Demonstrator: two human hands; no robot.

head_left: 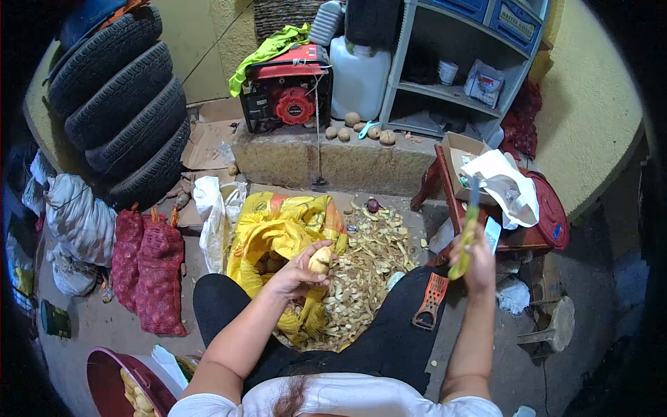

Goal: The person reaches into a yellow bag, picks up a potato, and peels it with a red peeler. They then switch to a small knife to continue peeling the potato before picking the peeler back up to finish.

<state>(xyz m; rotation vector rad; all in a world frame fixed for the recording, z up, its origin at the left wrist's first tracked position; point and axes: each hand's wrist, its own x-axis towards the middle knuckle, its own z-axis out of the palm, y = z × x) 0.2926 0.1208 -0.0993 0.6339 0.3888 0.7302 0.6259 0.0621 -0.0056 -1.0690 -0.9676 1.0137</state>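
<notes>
Potato (319, 261) sits in your left hand (297, 275), above the right edge of the yellow sack (260, 240); thumb and fingers are pinching it by the sides, and its pale flesh shows. Your right hand (479, 265) has the fingers curled around the handle of the knife (462, 256), blade up, well apart from the potato, near the left edge of the red stool (448, 182). The blade is a little blurred, so I cannot tell which way its cutting edge looks.

The step in hand seems to be paring. For this, I advise you to keep your left fingertips behind the blade's path, to take thin strokes, and to turn the potato rather than twist your wrist. Damp flesh may slip, so hold firmly. The orange peeler (432, 295) on your thigh could slide off, in my opinion.

The floor (229, 368) carries a wide heap of peelings (365, 278) between your knees, with 1 onion (373, 204) at its far edge. Behind it, the concrete ledge (278, 156) bears a generator (292, 104), a white can (360, 80) and, along its front edge, loose potatoes (352, 118). Left stand stacked tyres (132, 104) and 2 red net sacks (160, 285).
</notes>
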